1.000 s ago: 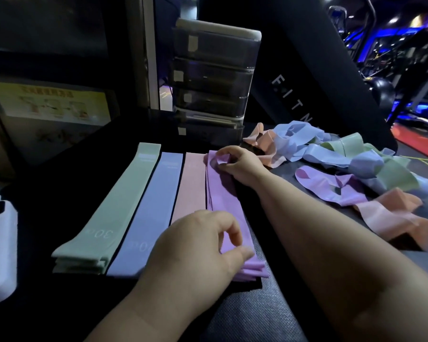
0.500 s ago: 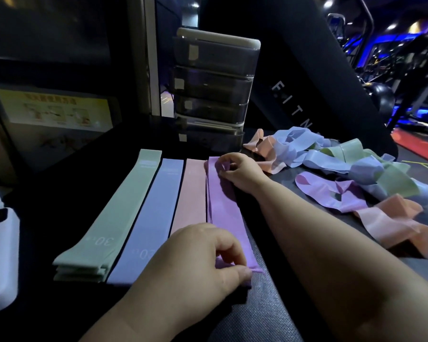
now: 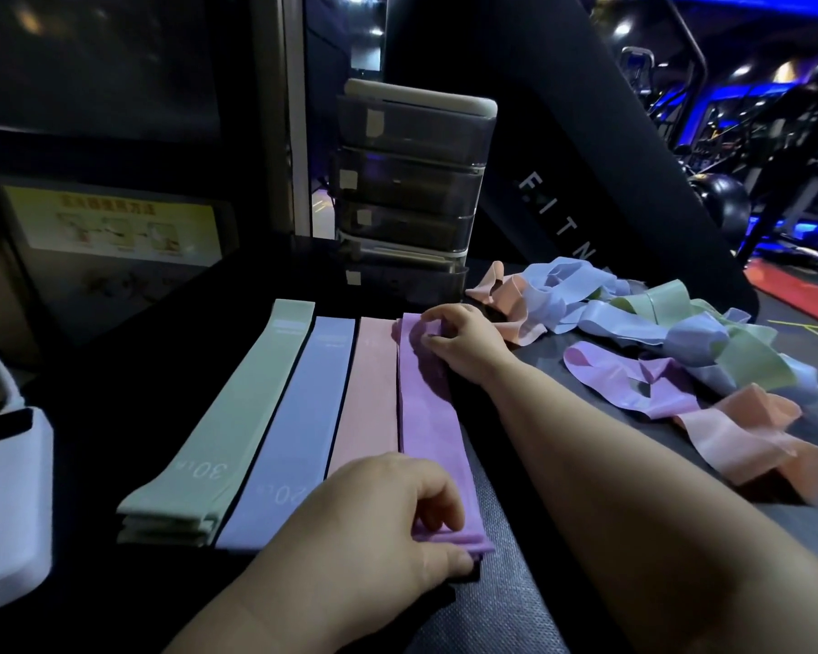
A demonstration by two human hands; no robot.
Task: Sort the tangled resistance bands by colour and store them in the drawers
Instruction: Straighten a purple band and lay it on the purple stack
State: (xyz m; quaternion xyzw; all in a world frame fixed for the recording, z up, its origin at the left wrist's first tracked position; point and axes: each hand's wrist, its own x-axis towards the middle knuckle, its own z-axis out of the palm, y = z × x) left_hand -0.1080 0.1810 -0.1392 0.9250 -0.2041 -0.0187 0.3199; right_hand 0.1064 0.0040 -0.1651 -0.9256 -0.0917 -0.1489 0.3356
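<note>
Fingers: your left fingers and thumb pinched the near end of the purple stack; your right fingers curled round and pinched its far end.
Left hand: at 6 o'clock.
Right hand: near centre, toward 12 o'clock.
Purple stack: flat, rightmost of four, just beside the pink stack.
Row: blue stack and green stack lay toward 9 o'clock.
Tangled bands: heaped at 2 o'clock.
Drawers: stood at 12 o'clock.
</note>
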